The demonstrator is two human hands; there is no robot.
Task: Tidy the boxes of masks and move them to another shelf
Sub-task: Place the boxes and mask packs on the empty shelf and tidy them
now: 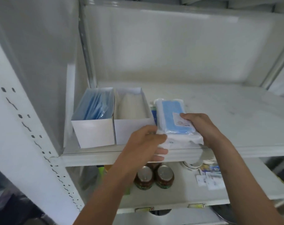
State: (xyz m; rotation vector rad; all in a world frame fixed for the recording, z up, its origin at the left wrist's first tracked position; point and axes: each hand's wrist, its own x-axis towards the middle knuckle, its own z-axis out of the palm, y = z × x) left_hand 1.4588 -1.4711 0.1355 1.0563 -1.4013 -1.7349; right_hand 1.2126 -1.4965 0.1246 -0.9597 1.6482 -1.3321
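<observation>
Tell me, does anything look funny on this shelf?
Yes. The mask pack sits on top of its box, not inside, held by both hands. The two boxes beside it stand open, without lids.

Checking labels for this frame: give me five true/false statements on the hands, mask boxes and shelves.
1. Both hands grip the wrapped pack of blue masks. True: the left hand holds its near left corner, the right hand its right side.
2. Two open white boxes stand left of the pack. True: the left box holds blue masks; the right box holds white contents.
3. The pack lies inside the left box. False: it lies right of both boxes, over the shelf.
4. The shelf below holds nothing. False: two metal-lidded jars stand there.
5. The right hand is idle. False: it holds the pack.
</observation>
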